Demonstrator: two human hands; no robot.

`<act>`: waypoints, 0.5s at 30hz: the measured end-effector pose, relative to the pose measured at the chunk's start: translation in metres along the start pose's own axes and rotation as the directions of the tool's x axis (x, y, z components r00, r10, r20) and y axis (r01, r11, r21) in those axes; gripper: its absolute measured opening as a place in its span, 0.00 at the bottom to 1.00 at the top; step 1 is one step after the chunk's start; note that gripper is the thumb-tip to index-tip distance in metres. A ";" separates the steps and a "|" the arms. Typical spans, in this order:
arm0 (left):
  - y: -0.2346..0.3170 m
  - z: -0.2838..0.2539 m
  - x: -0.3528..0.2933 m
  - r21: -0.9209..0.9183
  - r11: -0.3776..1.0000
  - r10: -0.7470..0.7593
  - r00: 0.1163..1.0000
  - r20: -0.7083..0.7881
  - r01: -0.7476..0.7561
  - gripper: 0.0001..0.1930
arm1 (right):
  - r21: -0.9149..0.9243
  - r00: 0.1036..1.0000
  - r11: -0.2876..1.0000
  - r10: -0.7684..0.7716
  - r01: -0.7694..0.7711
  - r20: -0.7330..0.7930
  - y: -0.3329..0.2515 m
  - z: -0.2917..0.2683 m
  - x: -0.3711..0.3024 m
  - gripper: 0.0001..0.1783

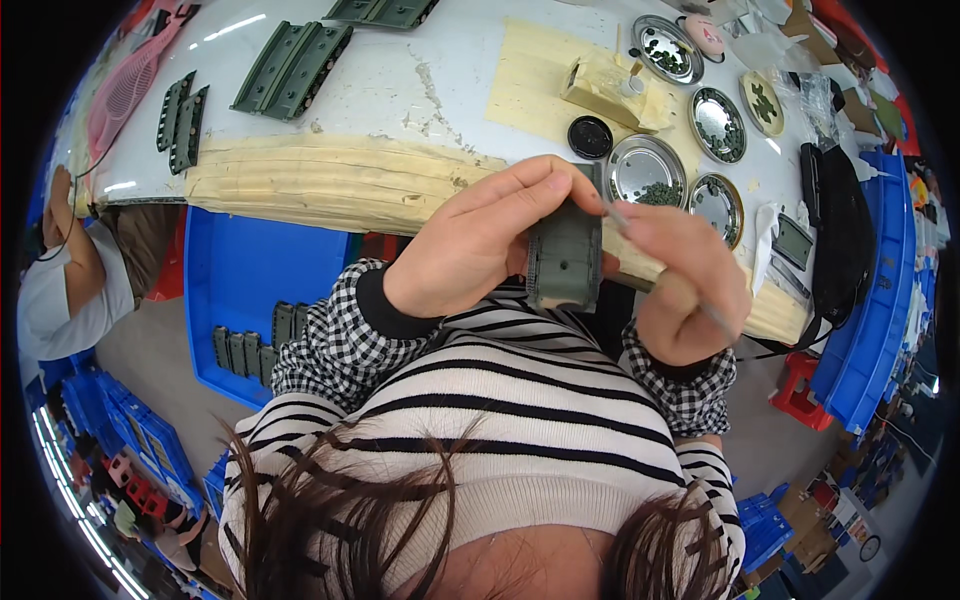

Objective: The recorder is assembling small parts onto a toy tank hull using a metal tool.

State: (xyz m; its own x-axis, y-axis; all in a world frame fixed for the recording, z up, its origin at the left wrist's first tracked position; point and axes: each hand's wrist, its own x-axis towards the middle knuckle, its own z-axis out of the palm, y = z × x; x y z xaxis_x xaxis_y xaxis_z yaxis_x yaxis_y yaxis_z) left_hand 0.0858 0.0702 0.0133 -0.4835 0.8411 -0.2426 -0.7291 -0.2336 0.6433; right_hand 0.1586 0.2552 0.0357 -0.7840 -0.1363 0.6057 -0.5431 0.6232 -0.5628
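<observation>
My left hand is closed around a dark green plastic model part, a long boxy piece with a small hole in its face, held up in front of my chest near the table edge. Closed on a slim greyish tool, my right hand is slightly smeared by motion. The tool's tip is close to the upper right side of the green part; whether they touch I cannot tell. Beyond my hands stands a round metal dish with small green pieces in it.
More metal dishes of small green parts stand at the right, beside a tape-covered block holding a small bottle and a round black lid. Larger green parts lie far left. A blue bin with green pieces sits below the table.
</observation>
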 end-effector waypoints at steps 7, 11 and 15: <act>0.014 -0.005 -0.009 0.166 0.953 0.266 0.963 -0.048 -0.255 0.28 | 0.092 0.915 0.929 0.369 -0.359 -0.165 0.040 0.022 0.001 0.08; 0.013 -0.011 -0.007 0.190 0.916 0.371 0.926 -0.068 -0.353 0.30 | -0.094 0.945 0.948 0.288 -0.304 -0.154 0.045 0.025 0.006 0.08; 0.012 -0.012 -0.007 0.195 0.904 0.405 0.908 -0.109 -0.380 0.31 | -0.164 0.956 0.946 0.258 -0.279 -0.142 0.046 0.026 0.006 0.08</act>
State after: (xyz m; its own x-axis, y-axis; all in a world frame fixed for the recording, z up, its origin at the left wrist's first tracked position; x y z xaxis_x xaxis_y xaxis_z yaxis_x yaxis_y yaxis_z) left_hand 0.0744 0.0559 0.0144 -0.7870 0.6157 -0.0389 -0.3810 -0.4355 0.8156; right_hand 0.1210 0.2633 -0.0008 -0.8467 0.1394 0.5134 -0.2453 0.7540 -0.6093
